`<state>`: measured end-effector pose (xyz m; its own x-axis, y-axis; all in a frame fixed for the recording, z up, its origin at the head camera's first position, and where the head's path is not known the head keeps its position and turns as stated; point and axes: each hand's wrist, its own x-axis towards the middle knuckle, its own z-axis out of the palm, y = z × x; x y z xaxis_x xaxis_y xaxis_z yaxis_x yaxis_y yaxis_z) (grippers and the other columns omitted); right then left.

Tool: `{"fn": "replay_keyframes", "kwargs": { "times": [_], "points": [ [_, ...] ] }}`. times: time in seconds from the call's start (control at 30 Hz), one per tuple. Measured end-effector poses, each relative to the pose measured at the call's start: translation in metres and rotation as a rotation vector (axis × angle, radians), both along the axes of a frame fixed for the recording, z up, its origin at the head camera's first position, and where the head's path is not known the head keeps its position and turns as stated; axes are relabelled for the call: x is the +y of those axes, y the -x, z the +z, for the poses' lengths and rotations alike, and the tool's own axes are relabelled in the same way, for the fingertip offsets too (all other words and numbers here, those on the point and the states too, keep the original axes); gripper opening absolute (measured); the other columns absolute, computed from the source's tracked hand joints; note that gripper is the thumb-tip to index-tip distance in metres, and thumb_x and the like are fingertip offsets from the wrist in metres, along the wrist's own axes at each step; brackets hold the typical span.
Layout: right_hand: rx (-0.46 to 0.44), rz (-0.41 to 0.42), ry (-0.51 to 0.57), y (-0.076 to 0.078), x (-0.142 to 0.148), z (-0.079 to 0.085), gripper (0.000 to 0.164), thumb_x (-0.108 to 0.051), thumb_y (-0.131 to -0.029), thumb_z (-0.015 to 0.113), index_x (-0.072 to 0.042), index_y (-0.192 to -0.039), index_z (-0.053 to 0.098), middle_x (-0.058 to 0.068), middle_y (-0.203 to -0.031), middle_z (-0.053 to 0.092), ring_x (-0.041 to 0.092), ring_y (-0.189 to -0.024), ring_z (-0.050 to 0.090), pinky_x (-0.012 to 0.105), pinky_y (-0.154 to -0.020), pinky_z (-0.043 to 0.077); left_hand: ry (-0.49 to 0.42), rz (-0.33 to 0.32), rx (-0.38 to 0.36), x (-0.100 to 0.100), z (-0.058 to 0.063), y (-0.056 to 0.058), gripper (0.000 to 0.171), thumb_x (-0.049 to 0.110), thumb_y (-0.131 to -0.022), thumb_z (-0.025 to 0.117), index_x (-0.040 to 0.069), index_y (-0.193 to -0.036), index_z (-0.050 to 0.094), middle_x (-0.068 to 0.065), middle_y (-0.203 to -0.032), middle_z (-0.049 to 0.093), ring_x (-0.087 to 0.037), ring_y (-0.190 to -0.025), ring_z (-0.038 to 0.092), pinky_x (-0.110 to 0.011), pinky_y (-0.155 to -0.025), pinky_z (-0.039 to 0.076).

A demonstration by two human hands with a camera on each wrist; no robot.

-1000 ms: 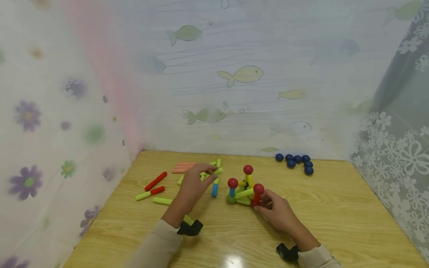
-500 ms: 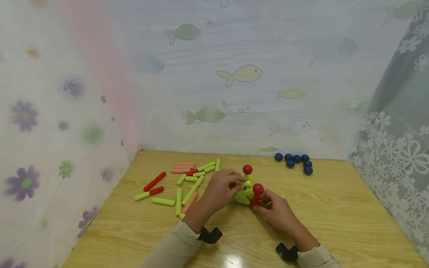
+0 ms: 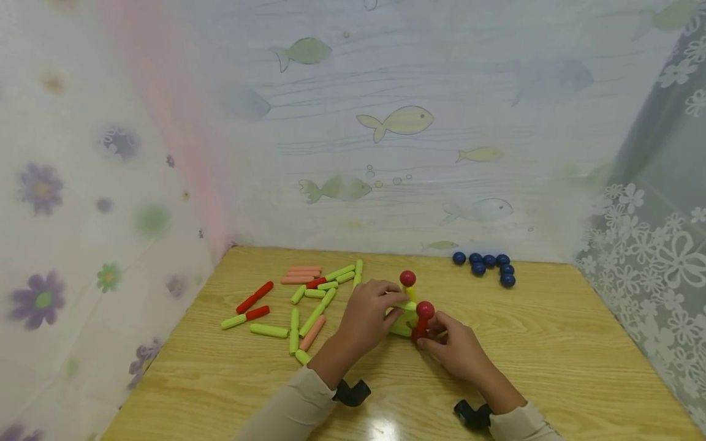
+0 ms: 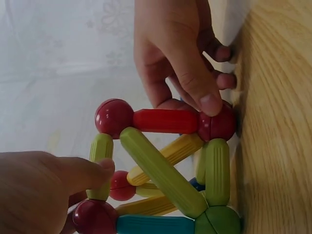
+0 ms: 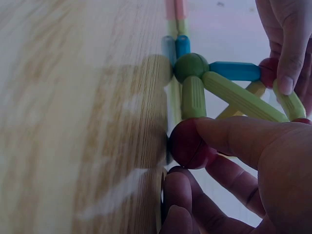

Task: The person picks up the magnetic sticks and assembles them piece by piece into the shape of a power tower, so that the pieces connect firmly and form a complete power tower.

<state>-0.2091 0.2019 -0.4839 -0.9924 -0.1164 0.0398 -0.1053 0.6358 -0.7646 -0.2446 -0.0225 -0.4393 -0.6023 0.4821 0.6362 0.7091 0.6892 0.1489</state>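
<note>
A small frame of magnetic rods and balls (image 3: 401, 323) stands on the table, its upright red rod (image 4: 165, 121) topped by a red ball (image 4: 114, 118). My left hand (image 3: 366, 315) pinches a yellow-green rod (image 4: 101, 163) that spans two red balls at the top of the frame. Low at the near right corner, my right hand (image 3: 458, 346) grips a red ball (image 5: 187, 144) with thumb and fingers. A green ball (image 5: 190, 67) with a blue rod (image 5: 236, 71) forms another corner, hidden behind my left hand in the head view.
Loose yellow-green rods (image 3: 314, 315) lie left of the frame, with salmon rods (image 3: 300, 275) behind them and red rods (image 3: 255, 297) farther left. Several dark blue balls (image 3: 489, 261) sit at the back right. A fish-patterned curtain (image 3: 353, 184) borders the table's back edge.
My left hand has come right from the loose rods to the frame, bringing a yellow-green rod onto its top between two red balls. My right hand stays at the corner ball.
</note>
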Motion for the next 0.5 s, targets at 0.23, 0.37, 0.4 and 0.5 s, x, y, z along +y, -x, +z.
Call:
{"fn": "replay_keyframes", "kwargs": {
  "times": [0.23, 0.37, 0.4, 0.5],
  "points": [
    [-0.013, -0.008, -0.003, 0.0001, 0.0001, 0.0015, 0.023, -0.023, -0.091, 0.081, -0.021, -0.108, 0.066, -0.002, -0.105, 0.071, 0.013, -0.092, 0.069, 0.039, -0.084, 0.06, -0.095, 0.061, -0.023, -0.0036, -0.0023, -0.0007, 0.024, 0.032, -0.085, 0.087, 0.022, -0.105, 0.081, 0.005, -0.11, 0.07, -0.014, -0.098, 0.064, -0.03, -0.082, 0.056],
    [-0.007, -0.006, -0.001, -0.0002, 0.0011, 0.0024, 0.023, -0.023, -0.091, 0.081, -0.02, -0.108, 0.066, -0.002, -0.104, 0.071, 0.012, -0.091, 0.069, 0.038, -0.082, 0.06, -0.091, 0.064, -0.021, -0.0027, -0.0026, -0.0014, 0.027, 0.031, -0.086, 0.086, 0.021, -0.11, 0.08, 0.003, -0.115, 0.069, -0.016, -0.101, 0.065, -0.032, -0.083, 0.057],
    [-0.005, -0.004, -0.001, -0.0001, 0.001, 0.0022, 0.023, -0.022, -0.091, 0.081, -0.02, -0.108, 0.066, -0.002, -0.103, 0.071, 0.012, -0.091, 0.069, 0.038, -0.082, 0.06, -0.104, 0.079, -0.047, -0.0026, -0.0028, -0.0026, 0.034, 0.032, -0.086, 0.087, 0.02, -0.116, 0.078, 0.001, -0.119, 0.068, -0.017, -0.103, 0.065, -0.033, -0.084, 0.057],
    [-0.001, 0.002, -0.004, 0.0001, 0.0003, 0.0013, 0.023, -0.023, -0.091, 0.081, -0.02, -0.108, 0.066, -0.002, -0.103, 0.071, 0.012, -0.091, 0.069, 0.037, -0.082, 0.06, -0.174, 0.161, -0.218, -0.0034, -0.0069, -0.009, 0.062, 0.038, -0.084, 0.088, 0.016, -0.137, 0.063, -0.004, -0.129, 0.06, -0.02, -0.103, 0.064, -0.034, -0.082, 0.058]
  ]
}}
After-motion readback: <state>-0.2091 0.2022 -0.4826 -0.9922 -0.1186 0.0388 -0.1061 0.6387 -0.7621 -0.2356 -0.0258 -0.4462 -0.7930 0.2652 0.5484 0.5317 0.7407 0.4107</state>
